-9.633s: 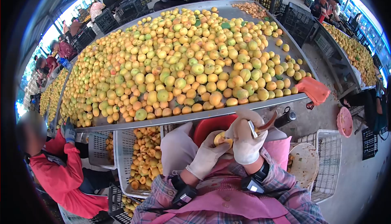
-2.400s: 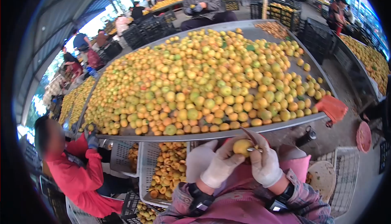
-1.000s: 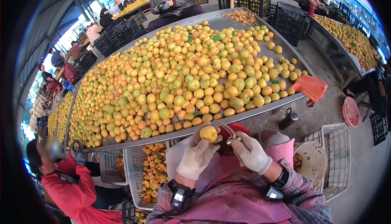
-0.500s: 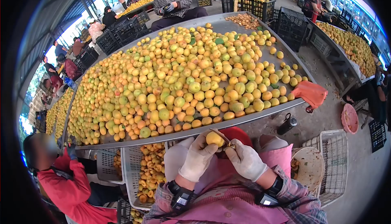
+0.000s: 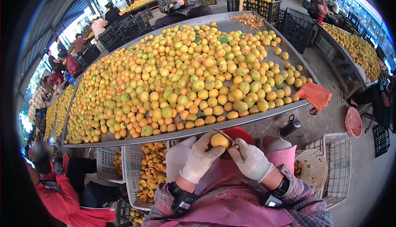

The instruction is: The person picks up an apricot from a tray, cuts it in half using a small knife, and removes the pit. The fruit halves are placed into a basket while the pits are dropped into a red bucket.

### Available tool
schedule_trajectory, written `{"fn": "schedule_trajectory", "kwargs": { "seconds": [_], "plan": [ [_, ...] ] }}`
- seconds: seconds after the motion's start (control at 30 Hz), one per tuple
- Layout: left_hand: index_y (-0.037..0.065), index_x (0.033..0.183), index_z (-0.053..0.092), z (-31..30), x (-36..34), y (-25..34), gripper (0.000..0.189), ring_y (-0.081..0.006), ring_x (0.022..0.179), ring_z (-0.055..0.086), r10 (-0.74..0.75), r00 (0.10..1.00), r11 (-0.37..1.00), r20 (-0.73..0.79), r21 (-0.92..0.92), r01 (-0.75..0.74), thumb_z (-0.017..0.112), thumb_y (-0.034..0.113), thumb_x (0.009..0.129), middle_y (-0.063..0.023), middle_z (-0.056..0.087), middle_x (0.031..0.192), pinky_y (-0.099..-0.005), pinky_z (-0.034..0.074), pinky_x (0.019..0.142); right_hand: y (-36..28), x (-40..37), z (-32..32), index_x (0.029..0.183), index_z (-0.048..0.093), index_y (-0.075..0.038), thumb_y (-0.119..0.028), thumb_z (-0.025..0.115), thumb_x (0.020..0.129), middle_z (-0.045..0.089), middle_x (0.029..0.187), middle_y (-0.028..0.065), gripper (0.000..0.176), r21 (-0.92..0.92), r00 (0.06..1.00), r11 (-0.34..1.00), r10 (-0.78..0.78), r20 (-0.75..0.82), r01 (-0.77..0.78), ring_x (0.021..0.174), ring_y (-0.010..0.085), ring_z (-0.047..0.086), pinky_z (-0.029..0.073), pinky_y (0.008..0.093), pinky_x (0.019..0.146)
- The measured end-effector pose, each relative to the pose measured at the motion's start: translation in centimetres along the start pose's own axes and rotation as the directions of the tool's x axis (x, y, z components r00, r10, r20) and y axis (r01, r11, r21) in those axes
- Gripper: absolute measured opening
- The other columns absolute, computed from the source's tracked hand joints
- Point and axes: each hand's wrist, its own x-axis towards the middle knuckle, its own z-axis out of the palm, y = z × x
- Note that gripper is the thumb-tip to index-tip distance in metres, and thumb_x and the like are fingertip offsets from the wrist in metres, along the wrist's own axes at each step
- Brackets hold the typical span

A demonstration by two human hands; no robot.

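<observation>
My left hand (image 5: 201,154), in a white glove, is closed round a yellow apricot (image 5: 220,140) above my lap. My gloved right hand (image 5: 250,159) grips a small knife (image 5: 223,133), its thin blade running along the top of the apricot. The knife's handle is mostly hidden by my fingers. Just beyond both hands, a metal-rimmed table (image 5: 181,135) bears a large heap of yellow and greenish apricots (image 5: 165,91).
Left of my legs stands a white crate (image 5: 133,173) of split apricots (image 5: 149,177). To my right are a bucket (image 5: 315,169), a white crate (image 5: 340,161), a black bottle (image 5: 290,125) and an orange bag (image 5: 315,95). A person in red (image 5: 62,194) sits at left.
The knife blade has shifted slightly up and left over the apricot. Both hands stay nearly in place. The person in red has leaned lower and further left.
</observation>
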Motion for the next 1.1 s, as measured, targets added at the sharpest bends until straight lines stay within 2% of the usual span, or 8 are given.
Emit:
{"fn": "schedule_trajectory", "kwargs": {
  "seconds": [0.13,0.3,0.43,0.53,0.6,0.73,0.93,1.1],
  "plan": [
    [0.0,0.12,0.055,0.4,0.1,1.2,0.047,-0.0135,0.092,0.057,0.082,0.996,0.979,0.021,0.184,-0.084,0.074,0.025,0.085,-0.0037,0.062,0.104,-0.0253,0.046,0.084,1.1,0.5,0.6,0.112,0.052,-0.003,-0.03,0.055,0.095,0.064,0.077,0.0218,0.032,0.054,1.0,0.998,-0.015,0.01,0.015,0.075,0.042,0.063,0.05,0.0496,0.063],
    [0.001,0.123,0.057,1.8,0.1,0.1,0.039,-0.0153,0.107,0.058,-0.122,0.989,0.714,0.079,-0.685,0.143,0.069,0.019,0.09,-0.0053,0.062,0.116,-0.029,0.045,0.094,1.2,0.4,1.8,0.112,0.052,-0.002,-0.027,0.056,0.095,0.063,0.079,0.0225,0.03,0.243,0.993,0.966,-0.067,-0.097,0.089,0.076,0.043,0.063,0.05,0.0492,0.064],
    [0.001,0.124,0.057,2.0,0.0,0.4,0.04,-0.0148,0.112,0.056,-0.104,0.99,0.678,0.1,-0.721,0.144,0.069,0.021,0.091,-0.0058,0.061,0.12,-0.0298,0.043,0.098,1.3,0.7,1.5,0.11,0.051,-0.002,-0.025,0.055,0.095,0.063,0.077,0.0203,0.028,0.133,0.972,0.972,-0.173,-0.161,0.195,0.075,0.0414,0.063,0.049,0.0481,0.062],
    [0.001,0.124,0.057,1.3,-0.1,1.5,0.041,-0.0142,0.11,0.056,-0.097,0.995,0.801,0.021,-0.592,0.09,0.069,0.02,0.091,-0.0055,0.061,0.118,-0.0275,0.044,0.096,1.6,0.9,0.6,0.11,0.051,-0.002,-0.024,0.056,0.095,0.062,0.074,0.019,0.027,0.072,0.974,0.974,-0.208,-0.094,0.215,0.073,0.0401,0.063,0.049,0.0469,0.06],
    [0.0,0.126,0.055,0.1,0.1,3.6,0.043,-0.0132,0.109,0.056,-0.063,0.998,0.987,0.023,0.148,0.059,0.07,0.02,0.09,-0.0044,0.061,0.118,-0.0248,0.043,0.095,1.7,1.1,0.3,0.109,0.051,-0.002,-0.024,0.056,0.095,0.062,0.073,0.0183,0.027,0.03,0.979,0.979,-0.199,-0.047,0.2,0.072,0.0395,0.063,0.049,0.0464,0.06],
    [0.0,0.127,0.053,-0.2,0.2,3.0,0.045,-0.0115,0.105,0.055,-0.035,0.997,0.977,0.063,0.211,0.02,0.07,0.02,0.09,-0.0032,0.061,0.115,-0.0237,0.044,0.092,2.3,1.3,1.2,0.107,0.05,-0.003,-0.022,0.056,0.095,0.06,0.072,0.0174,0.024,0.115,0.961,0.954,-0.272,-0.057,0.277,0.071,0.0396,0.062,0.048,0.0456,0.058],
    [0.0,0.128,0.052,1.5,0.0,1.0,0.049,-0.011,0.101,0.056,0.05,0.999,0.853,-0.005,-0.52,-0.045,0.071,0.024,0.089,-0.0033,0.062,0.111,-0.025,0.046,0.09,1.9,1.3,1.5,0.108,0.049,-0.003,-0.021,0.055,0.095,0.059,0.071,0.0169,0.023,0.109,0.913,0.912,-0.377,-0.153,0.395,0.069,0.0395,0.061,0.047,0.0446,0.057],
    [0.0,0.129,0.052,0.4,-0.5,5.8,0.057,-0.0114,0.101,0.056,0.027,0.998,0.973,0.065,0.226,-0.041,0.073,0.032,0.087,-0.0032,0.062,0.111,-0.0243,0.045,0.091,2.2,1.6,0.2,0.109,0.049,-0.003,-0.021,0.055,0.095,0.059,0.072,0.0177,0.024,0.067,0.915,0.912,-0.404,-0.017,0.404,0.069,0.04,0.061,0.047,0.0448,0.057]
  ]
}}
